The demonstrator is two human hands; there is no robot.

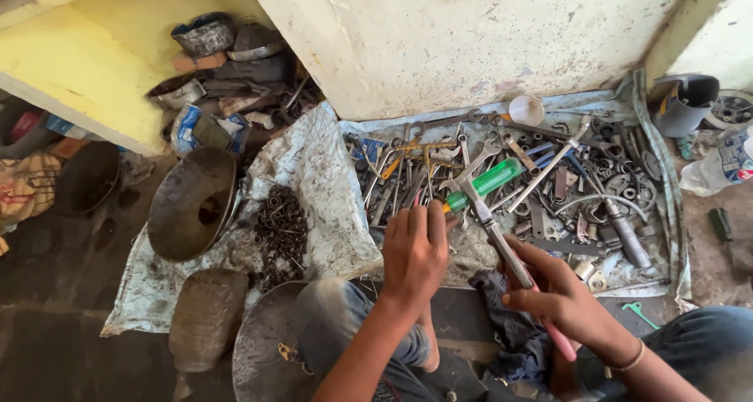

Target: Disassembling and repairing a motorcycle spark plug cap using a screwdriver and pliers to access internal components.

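Note:
My right hand (pixel 558 294) grips a long metal tool with a pink handle (pixel 502 249), its shaft pointing up and left toward the tool pile. My left hand (pixel 414 249) reaches over the spread of tools, fingers bent down onto small items near a green-handled screwdriver (pixel 488 181). Whether the left hand holds anything is hidden by its fingers. Spanners, pliers and other metal tools (pixel 439 167) lie spread on a dirty cloth (pixel 321 182) in front of me. My knees are at the bottom of the view.
A heap of dark nuts and washers (pixel 278 229) lies on the cloth at left. A metal funnel (pixel 192 202) and dented pans sit further left. A white wall (pixel 471 33) rises behind. A dark rag (pixel 510 323) lies between my legs. A plastic bottle (pixel 718 167) is at right.

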